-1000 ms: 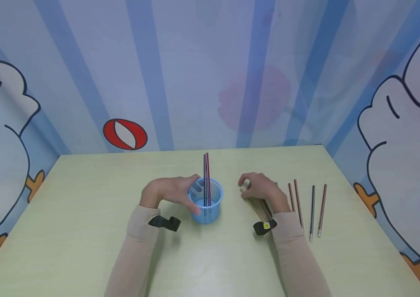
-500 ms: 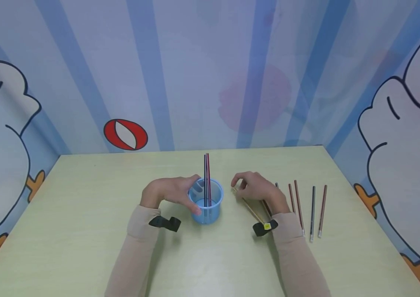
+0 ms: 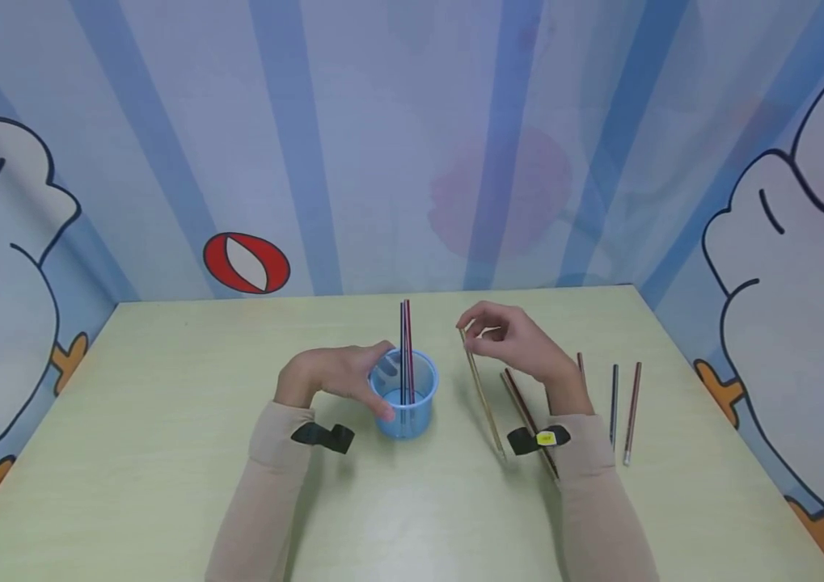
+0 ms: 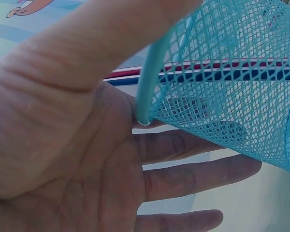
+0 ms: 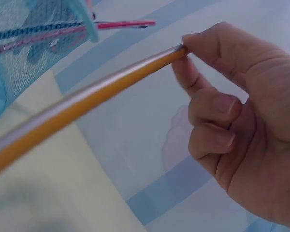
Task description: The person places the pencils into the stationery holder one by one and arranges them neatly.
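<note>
A blue mesh pencil cup (image 3: 412,424) stands on the table, with my left hand (image 3: 335,376) gripping its rim from the left. In the left wrist view my thumb crosses the top of the cup (image 4: 222,108) and the fingers lie along its outside. A dark blue and a red pencil (image 3: 408,347) lean upright in it. Right of the cup, my right hand (image 3: 509,335) pinches a yellow pencil (image 3: 484,400) by its upper end between thumb and index finger. The pencil slants down toward me; in the right wrist view the yellow pencil (image 5: 87,99) runs off the left edge.
Below my right wrist lie dark brown pencils (image 3: 528,416), partly covered by the sleeve. Farther right are a dark blue-grey pencil (image 3: 614,396), a reddish-brown pencil (image 3: 632,412) and the tip of another pencil (image 3: 581,364). A striped cartoon backdrop (image 3: 382,162) rises behind the table (image 3: 164,453).
My right hand has taken the yellow pencil by its end and raised it up and away from the dark pencils, which now show more. The left hand and cup have stayed put.
</note>
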Motion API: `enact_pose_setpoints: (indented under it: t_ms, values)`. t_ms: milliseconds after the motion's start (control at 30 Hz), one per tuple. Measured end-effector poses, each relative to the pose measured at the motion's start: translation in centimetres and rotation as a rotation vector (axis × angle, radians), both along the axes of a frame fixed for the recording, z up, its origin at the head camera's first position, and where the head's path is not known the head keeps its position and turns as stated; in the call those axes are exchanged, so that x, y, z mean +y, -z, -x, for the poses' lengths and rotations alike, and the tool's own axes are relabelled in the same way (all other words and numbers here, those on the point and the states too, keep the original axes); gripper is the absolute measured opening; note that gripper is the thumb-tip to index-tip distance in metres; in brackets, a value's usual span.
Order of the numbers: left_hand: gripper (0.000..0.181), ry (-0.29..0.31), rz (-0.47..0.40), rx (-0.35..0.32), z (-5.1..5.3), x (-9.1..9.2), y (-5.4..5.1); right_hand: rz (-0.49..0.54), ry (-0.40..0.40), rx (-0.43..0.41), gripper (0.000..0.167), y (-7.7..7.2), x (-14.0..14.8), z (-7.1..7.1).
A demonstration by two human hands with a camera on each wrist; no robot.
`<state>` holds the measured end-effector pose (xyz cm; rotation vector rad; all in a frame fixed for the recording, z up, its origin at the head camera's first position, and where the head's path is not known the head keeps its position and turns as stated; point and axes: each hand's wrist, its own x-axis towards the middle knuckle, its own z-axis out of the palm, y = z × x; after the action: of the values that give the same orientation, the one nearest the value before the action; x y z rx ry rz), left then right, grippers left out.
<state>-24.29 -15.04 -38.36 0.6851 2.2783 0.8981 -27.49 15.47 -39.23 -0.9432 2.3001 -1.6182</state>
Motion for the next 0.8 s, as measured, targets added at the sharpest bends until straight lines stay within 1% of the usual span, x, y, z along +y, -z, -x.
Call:
enact_pose_setpoints:
  t_ms: [67,133,233,367,500,567,667,733,800]
  values:
    - [0.089,0.001,-0.014,0.004,0.1,0.1,0.1,0.057,0.032,0.001,0.021,-0.4,0.2,-0.3]
    - [0.091,0.004,-0.026,0.015,0.1,0.3,0.2,0.114,0.086,-0.009,0.022,-0.9,0.4,-0.5]
    - [0.093,0.008,-0.033,0.044,0.3,0.6,0.4,0.224,0.161,-0.042,0.020,-1.4,0.4,-0.8]
    - [0.095,0.010,-0.045,0.058,0.4,0.7,0.6,0.407,0.218,-0.072,0.018,-1.7,0.6,-0.7]
    - [0.094,0.000,-0.047,0.057,0.5,0.7,0.7,0.566,0.279,-0.064,0.019,-1.6,0.6,-0.4]
    - [0.094,0.000,-0.058,0.053,0.5,0.8,0.8,0.625,0.316,-0.049,0.020,-1.6,0.4,-0.3]
    - [0.093,0.005,-0.083,0.048,0.7,0.9,1.1,0.701,0.350,-0.031,0.019,-1.5,0.2,-0.2]
    - [0.093,0.007,-0.101,0.036,0.7,1.0,1.1,0.727,0.360,-0.025,0.019,-1.5,0.0,-0.2]
    - [0.093,0.008,-0.109,0.031,0.7,1.0,1.2,0.730,0.358,-0.023,0.020,-1.3,-0.2,-0.1]
